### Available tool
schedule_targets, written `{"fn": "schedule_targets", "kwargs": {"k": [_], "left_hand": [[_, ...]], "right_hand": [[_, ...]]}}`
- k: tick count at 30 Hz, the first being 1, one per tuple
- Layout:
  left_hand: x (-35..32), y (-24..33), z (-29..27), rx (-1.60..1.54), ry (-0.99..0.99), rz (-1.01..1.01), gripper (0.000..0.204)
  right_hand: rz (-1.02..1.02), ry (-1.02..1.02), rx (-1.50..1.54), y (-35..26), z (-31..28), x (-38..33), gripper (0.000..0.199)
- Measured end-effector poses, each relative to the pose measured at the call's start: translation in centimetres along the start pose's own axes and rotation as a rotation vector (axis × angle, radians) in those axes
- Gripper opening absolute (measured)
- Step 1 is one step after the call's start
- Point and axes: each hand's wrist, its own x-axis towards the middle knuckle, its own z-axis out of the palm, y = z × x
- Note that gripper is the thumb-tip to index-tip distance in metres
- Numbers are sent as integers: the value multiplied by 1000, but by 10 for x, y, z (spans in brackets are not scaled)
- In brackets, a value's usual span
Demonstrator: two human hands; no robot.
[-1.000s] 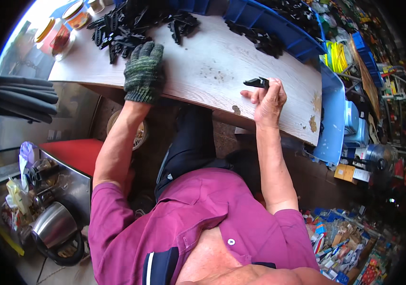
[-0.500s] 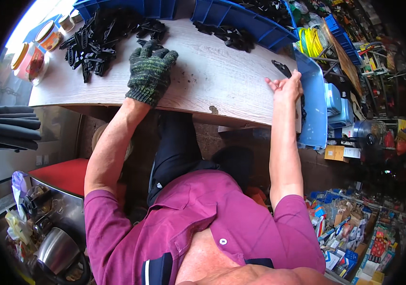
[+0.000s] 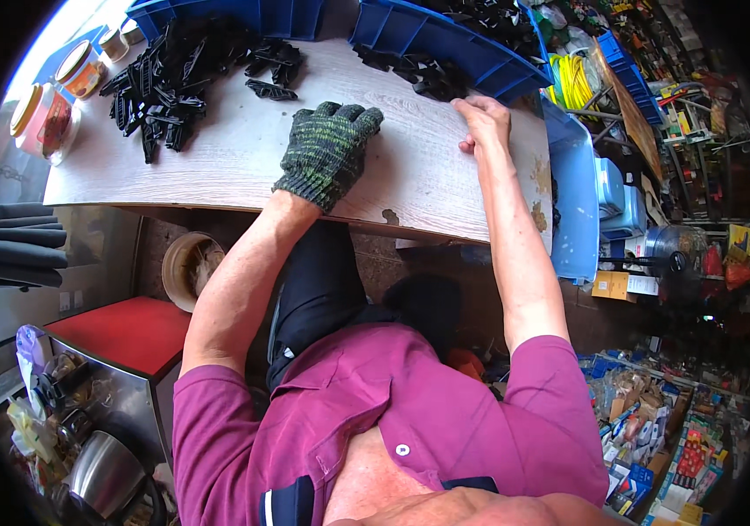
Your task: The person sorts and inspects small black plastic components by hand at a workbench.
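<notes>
My left hand (image 3: 329,156), in a dark green and black knitted glove, rests over the middle of the table with its fingers curled under. Whatever it may hold is hidden beneath the glove. My bare right hand (image 3: 485,124) reaches to the near right side of a small pile of black plastic parts (image 3: 419,72). Its thumb stands apart from the bent fingers, and I see nothing between them. One loose black plastic part (image 3: 271,90) lies left of the glove, beside a larger heap of black plastic parts (image 3: 164,92).
Blue crates (image 3: 454,44) line the back of the pale wooden table (image 3: 243,167). A light blue bin (image 3: 575,210) adjoins its right edge. Lidded jars (image 3: 42,123) stand at the far left. A red-topped cabinet (image 3: 116,333) is beside me on the left.
My left hand has moved right and nearer, away from the heap. My right hand has moved left from the table's right edge to the small pile; the black part near it there is gone from view.
</notes>
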Motion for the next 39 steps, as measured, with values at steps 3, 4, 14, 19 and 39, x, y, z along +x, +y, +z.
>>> {"fn": "schedule_targets", "kwargs": {"k": [3, 4, 14, 19, 39], "left_hand": [[2, 5, -4, 37, -6, -76, 31], [2, 5, -6, 38, -6, -79, 31], [-3, 2, -13, -53, 318, 2, 29], [-7, 22, 2, -341, 437, 15, 31], [-11, 52, 19, -609, 229, -529, 23]], "right_hand": [[-128, 23, -291, -6, 7, 1, 35], [-129, 20, -292, -7, 10, 1, 35], [-5, -74, 18, 7, -9, -10, 30], [50, -429, 274, 14, -8, -66, 28], [-178, -495, 293, 21, 13, -130, 38]]}}
